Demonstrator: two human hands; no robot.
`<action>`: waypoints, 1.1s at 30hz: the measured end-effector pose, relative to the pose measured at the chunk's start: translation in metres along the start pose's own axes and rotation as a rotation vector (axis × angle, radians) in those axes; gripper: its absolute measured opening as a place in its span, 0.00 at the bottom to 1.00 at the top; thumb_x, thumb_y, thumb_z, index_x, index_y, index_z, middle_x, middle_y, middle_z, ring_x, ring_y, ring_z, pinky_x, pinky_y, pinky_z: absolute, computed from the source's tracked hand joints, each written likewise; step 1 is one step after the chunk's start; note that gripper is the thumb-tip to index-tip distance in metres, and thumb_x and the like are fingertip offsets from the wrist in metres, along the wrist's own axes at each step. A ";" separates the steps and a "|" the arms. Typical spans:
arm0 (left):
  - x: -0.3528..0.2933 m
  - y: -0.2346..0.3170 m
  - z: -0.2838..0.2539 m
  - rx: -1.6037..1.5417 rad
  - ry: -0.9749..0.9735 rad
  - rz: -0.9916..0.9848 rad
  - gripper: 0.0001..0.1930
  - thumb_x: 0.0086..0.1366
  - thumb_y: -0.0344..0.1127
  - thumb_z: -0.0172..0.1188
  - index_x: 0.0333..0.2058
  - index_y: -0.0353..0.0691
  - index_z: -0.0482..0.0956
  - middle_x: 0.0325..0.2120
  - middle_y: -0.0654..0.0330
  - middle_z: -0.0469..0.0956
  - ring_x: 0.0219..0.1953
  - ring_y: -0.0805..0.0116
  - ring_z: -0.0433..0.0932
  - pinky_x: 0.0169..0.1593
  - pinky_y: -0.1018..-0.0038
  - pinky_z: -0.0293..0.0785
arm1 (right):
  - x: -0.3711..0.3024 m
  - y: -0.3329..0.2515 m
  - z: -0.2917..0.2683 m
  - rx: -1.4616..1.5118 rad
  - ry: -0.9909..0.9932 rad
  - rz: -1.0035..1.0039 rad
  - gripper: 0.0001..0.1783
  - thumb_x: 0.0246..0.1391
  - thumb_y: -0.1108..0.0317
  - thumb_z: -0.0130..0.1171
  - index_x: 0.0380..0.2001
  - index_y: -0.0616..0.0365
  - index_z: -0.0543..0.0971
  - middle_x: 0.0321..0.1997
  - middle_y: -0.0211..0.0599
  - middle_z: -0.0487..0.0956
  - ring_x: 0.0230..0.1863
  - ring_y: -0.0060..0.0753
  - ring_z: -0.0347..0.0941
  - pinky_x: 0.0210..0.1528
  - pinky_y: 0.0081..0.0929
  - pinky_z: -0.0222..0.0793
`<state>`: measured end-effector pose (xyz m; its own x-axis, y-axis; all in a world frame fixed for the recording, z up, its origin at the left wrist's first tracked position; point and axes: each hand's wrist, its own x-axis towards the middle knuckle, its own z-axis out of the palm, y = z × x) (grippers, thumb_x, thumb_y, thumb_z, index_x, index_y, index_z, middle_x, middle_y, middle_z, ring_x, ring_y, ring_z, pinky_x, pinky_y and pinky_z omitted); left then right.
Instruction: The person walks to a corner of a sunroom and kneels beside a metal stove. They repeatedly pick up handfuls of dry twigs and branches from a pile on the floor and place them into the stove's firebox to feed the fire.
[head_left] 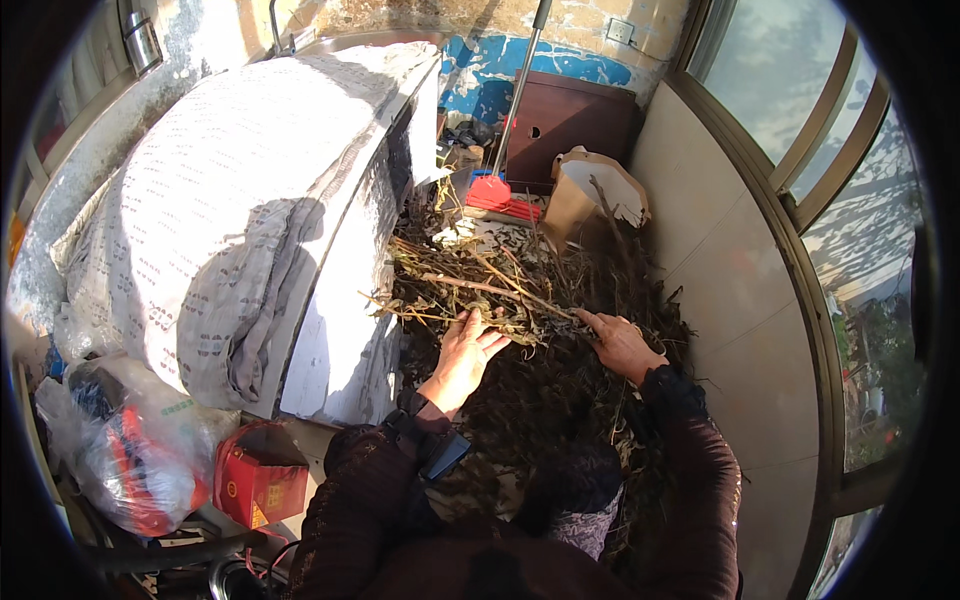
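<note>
Nearest my cam are the dark sleeves (350, 510), filling the bottom of the frame, L and R of ctr. Past them, the L hand (462, 362) is just below frame ctr: thumb and fingers spread wide at the near edge of the dry stalks (470, 285); I don't see it closed on anything. The R hand (622, 346), right of ctr, has its fingers at the right end of a long pale stem (485, 288) in that bunch; can't tell from here if it's pinching or only touching.

The stalks lie mid-frame, tangled, leaves shriveled, on the far side of a dark heap of dried plants (540, 400). My read on handling: v. light for the bulk, thicker stems stiff but brittle, so they'd snap if bent hard. Leaves prob. crumble and shed under a squeeze. Not slippery, I'd guess; rough, and twigs will snag neighbors & cuffs.

Best hold IMO: thick bare stems, approx. mid-length, one hand per side, palms cupped under so loose bits don't drop. Avoid leafy tips, they'd likely tear off. Watch the upright twigs near the cardboard box (580, 205), upper right of ctr; they could catch.
</note>
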<state>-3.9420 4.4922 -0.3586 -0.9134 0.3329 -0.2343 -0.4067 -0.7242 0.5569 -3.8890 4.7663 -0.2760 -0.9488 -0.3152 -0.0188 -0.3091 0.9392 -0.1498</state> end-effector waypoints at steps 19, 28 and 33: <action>0.003 -0.006 -0.003 -0.131 -0.270 -0.101 0.11 0.68 0.32 0.54 0.48 0.50 0.69 0.49 0.59 0.69 0.59 0.56 0.64 0.62 0.54 0.63 | 0.011 0.014 0.023 0.254 0.097 0.033 0.33 0.45 0.79 0.55 0.59 0.57 0.69 0.55 0.51 0.74 0.54 0.57 0.69 0.58 0.44 0.66; -0.022 0.023 0.008 0.181 0.057 -0.104 0.36 0.70 0.35 0.52 0.69 0.42 0.41 0.64 0.47 0.59 0.67 0.55 0.57 0.64 0.57 0.59 | 0.064 0.038 0.034 0.286 0.134 0.163 0.28 0.53 0.75 0.55 0.59 0.56 0.68 0.53 0.55 0.75 0.55 0.56 0.70 0.55 0.42 0.69; -0.046 0.043 0.010 0.204 0.006 -0.101 0.32 0.68 0.40 0.55 0.65 0.37 0.53 0.58 0.47 0.69 0.59 0.56 0.69 0.59 0.62 0.66 | 0.105 0.042 0.058 0.199 -0.009 0.223 0.28 0.55 0.72 0.53 0.60 0.54 0.67 0.46 0.57 0.78 0.49 0.55 0.74 0.50 0.42 0.72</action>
<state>-3.9178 4.4520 -0.3156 -0.8685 0.3938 -0.3012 -0.4852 -0.5502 0.6796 -3.9978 4.7642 -0.3418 -0.9910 -0.1062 -0.0811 -0.0736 0.9405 -0.3316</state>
